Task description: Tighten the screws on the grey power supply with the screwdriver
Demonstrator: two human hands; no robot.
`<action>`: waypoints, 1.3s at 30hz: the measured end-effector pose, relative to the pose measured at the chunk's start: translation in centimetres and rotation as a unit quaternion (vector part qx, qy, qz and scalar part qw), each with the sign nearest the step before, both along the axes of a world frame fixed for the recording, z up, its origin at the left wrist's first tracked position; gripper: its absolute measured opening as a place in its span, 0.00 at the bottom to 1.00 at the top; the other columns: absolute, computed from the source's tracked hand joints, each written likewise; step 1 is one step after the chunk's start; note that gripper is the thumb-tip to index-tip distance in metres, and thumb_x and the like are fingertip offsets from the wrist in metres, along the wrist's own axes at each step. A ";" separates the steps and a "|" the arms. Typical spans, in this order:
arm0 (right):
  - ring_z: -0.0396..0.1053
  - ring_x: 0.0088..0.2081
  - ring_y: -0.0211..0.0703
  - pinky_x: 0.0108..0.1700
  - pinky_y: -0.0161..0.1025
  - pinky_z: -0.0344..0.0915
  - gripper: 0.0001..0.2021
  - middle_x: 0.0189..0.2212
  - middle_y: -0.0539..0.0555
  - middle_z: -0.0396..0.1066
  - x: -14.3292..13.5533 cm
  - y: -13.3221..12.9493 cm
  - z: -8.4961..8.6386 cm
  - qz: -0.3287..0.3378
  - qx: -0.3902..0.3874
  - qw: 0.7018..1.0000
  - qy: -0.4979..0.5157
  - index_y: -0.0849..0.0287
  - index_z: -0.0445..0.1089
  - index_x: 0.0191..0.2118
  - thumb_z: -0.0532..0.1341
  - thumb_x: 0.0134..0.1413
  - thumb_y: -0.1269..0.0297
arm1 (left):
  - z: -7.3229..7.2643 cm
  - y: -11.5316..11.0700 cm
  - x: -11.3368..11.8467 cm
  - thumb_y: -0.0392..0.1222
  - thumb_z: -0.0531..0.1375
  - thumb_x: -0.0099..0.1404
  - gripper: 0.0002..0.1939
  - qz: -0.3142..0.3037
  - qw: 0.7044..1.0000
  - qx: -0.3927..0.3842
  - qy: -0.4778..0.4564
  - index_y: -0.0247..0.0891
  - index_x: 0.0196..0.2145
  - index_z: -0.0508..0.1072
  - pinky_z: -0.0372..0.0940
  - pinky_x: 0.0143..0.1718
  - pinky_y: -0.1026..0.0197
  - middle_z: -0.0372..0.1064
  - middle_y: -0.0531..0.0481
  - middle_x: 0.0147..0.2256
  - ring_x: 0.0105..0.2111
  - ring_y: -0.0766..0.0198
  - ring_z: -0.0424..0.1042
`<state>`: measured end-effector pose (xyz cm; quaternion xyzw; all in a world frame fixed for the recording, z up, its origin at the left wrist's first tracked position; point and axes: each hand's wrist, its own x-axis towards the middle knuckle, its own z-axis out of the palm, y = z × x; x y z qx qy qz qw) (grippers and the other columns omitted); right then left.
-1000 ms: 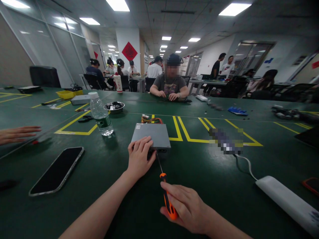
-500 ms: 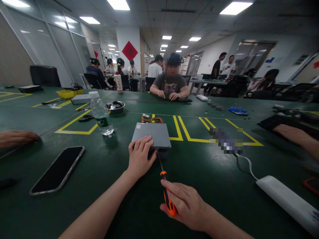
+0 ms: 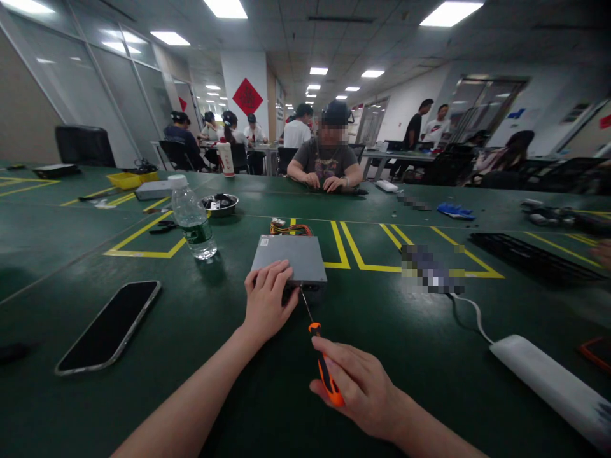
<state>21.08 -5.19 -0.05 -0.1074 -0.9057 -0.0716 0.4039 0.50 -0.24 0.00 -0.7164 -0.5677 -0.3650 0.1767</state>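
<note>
My R hand [image 3: 363, 387] is holding driver [image 3: 328, 380] w/ closed grip; my L hand [image 3: 268, 296] is lying open on the box [image 3: 301, 249]; its sticker [image 3: 265, 240] is looking unreadable.

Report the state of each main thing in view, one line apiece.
Grey rectangular metal box, lying flat under the left hand.
Orange-and-black screwdriver, gripped by the right hand, tip at the box's near side.
Multicoloured thin cables, bunched behind the box.
Clear plastic bottle, upright, capped.
Black rectangular phone, flat, screen dark.
Shiny round metal bowl, upright, not empty.
White elongated rounded case, white cable attached.
White-and-red tall cup, upright.
</note>
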 end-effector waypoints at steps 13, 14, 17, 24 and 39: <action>0.72 0.32 0.41 0.33 0.36 0.70 0.09 0.42 0.68 0.70 -1.0 -0.9 1.2 -0.008 0.003 0.998 -0.061 0.64 0.64 0.43 0.53 0.63 0.64 | -0.1 0.0 0.0 0.43 0.56 0.61 0.14 -0.003 1.000 -0.004 -0.004 0.43 0.45 0.65 0.48 0.50 0.49 0.66 0.48 0.52 0.52 0.56 0.63; 0.72 0.32 0.40 0.33 0.36 0.69 0.09 0.41 0.67 0.70 -0.9 -0.9 0.9 -0.002 0.001 0.999 -0.053 0.65 0.64 0.42 0.54 0.62 0.64 | -0.1 0.0 0.0 0.43 0.55 0.61 0.14 -0.003 1.000 -0.003 -0.004 0.43 0.45 0.65 0.48 0.50 0.49 0.66 0.48 0.52 0.52 0.56 0.63; 0.72 0.38 0.43 0.38 0.37 0.69 0.12 0.41 0.68 0.70 -0.9 -0.8 0.2 0.004 -0.028 0.999 -0.032 0.66 0.60 0.43 0.53 0.63 0.60 | -0.1 0.1 0.0 0.44 0.55 0.61 0.14 -0.004 1.000 -0.004 -0.004 0.43 0.46 0.65 0.48 0.50 0.49 0.66 0.47 0.52 0.52 0.56 0.62; 0.70 0.45 0.47 0.40 0.40 0.70 0.14 0.45 0.70 0.68 -1.0 -1.0 1.3 0.013 -0.045 0.994 -0.103 0.64 0.60 0.49 0.44 0.66 0.64 | -0.1 0.0 0.0 0.43 0.55 0.61 0.14 -0.004 1.000 -0.006 -0.001 0.43 0.46 0.65 0.49 0.50 0.49 0.66 0.47 0.52 0.52 0.56 0.62; 0.71 0.35 0.40 0.36 0.37 0.68 0.09 0.45 0.64 0.69 -0.8 -0.9 3.8 -0.009 -0.022 0.999 -0.048 0.60 0.65 0.45 0.54 0.63 0.64 | -0.2 0.1 0.0 0.43 0.56 0.61 0.14 -0.004 1.000 0.001 -0.007 0.43 0.45 0.65 0.49 0.51 0.49 0.66 0.47 0.52 0.52 0.56 0.63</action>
